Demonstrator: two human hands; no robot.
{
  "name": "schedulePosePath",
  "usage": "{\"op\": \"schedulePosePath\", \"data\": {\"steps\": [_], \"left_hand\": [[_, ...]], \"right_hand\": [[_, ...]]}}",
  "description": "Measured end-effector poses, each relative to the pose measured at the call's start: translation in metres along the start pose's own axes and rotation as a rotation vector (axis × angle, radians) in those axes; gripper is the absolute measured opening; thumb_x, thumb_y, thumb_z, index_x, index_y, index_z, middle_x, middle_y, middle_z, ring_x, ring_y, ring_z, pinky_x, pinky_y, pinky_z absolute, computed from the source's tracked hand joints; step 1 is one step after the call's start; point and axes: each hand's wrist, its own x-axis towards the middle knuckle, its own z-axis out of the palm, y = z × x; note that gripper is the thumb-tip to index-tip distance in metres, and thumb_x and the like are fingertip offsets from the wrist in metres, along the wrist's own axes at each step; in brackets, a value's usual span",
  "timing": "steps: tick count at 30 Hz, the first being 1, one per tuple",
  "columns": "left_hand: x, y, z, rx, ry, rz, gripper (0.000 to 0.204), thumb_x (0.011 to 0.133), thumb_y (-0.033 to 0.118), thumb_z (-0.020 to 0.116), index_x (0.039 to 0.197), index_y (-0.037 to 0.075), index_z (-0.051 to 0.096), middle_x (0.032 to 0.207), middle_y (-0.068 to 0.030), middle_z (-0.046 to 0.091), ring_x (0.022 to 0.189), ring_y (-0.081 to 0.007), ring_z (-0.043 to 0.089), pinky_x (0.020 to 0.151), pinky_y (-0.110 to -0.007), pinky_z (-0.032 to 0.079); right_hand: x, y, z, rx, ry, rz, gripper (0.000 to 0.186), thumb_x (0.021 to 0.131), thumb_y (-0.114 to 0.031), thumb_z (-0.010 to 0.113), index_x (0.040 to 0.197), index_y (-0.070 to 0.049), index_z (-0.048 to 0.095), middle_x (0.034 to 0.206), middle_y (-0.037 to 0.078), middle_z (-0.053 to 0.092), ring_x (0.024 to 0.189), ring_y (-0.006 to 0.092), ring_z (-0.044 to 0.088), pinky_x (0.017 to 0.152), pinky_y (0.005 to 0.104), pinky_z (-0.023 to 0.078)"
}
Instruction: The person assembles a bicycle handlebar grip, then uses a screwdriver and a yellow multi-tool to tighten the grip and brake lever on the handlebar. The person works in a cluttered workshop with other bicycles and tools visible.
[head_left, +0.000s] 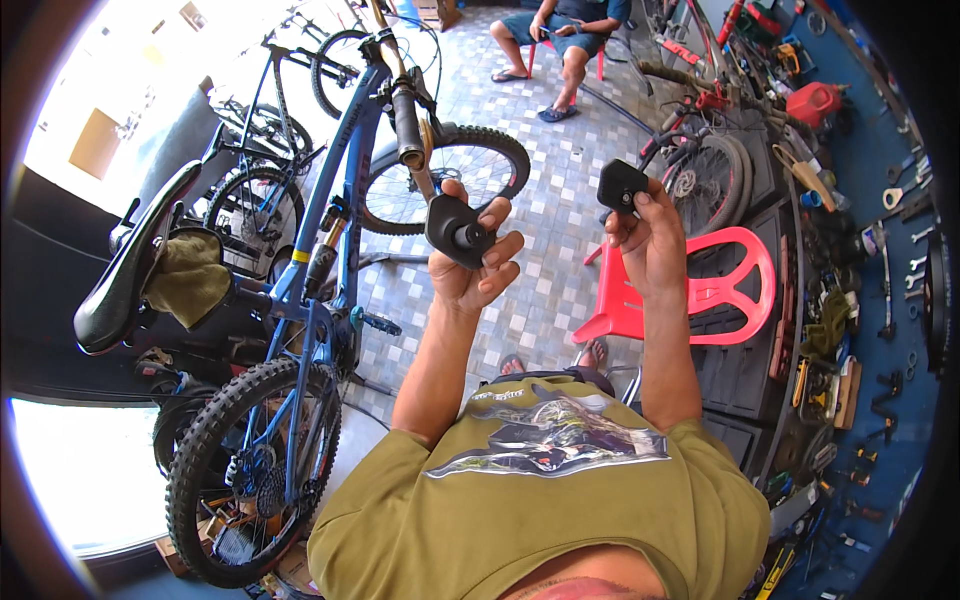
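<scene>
In front of my chest, my left hand (472, 262) grips a black angular piece (455, 232) with a round, stubby boss on its face. Its fingers curl around the side of the piece, close to the blue bicycle's handlebar grip (409, 125). My right hand (650, 230) pinches a smaller, flat black block (621, 184) with clipped corners and a small metal fitting at its lower edge. The two black pieces are held up apart from each other. What exactly they are I cannot tell.
On the left stands a blue mountain bike (330, 190), a cloth (188, 277) under its saddle. Right of me are a red plastic chair (700, 290) and a tool-covered blue wall (880, 400). Someone sits on another chair ahead, legs (572, 75) on the tiled floor (400, 300).
</scene>
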Motion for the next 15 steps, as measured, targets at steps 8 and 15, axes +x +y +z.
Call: {"op": "schedulePosePath", "data": {"steps": [8, 15], "left_hand": [[0.001, 0.002, 0.013, -0.021, 0.101, 0.035, 0.029, 0.101, 0.016, 0.065, 0.129, 0.024, 0.062, 0.120, -0.0121, 0.044, 0.096, -0.0230, 0.051, 0.060, -0.028, 0.057], [0.004, -0.019, 0.041, -0.166, 0.379, 0.261, 0.032, 0.096, 0.004, 0.069, 0.125, 0.015, 0.062, 0.114, -0.0103, 0.044, 0.100, -0.0206, 0.049, 0.063, -0.024, 0.054]], "right_hand": [[-0.001, 0.001, 0.002, 0.005, -0.009, 0.005, 0.026, 0.103, -0.016, 0.057, 0.125, -0.002, 0.056, 0.100, 0.011, 0.071, 0.074, 0.0185, 0.070, 0.059, 0.0302, 0.054], [-0.001, 0.003, 0.002, 0.016, -0.014, 0.022, 0.025, 0.103, -0.016, 0.057, 0.124, -0.002, 0.056, 0.099, 0.011, 0.070, 0.074, 0.0182, 0.070, 0.059, 0.0299, 0.055]]}}
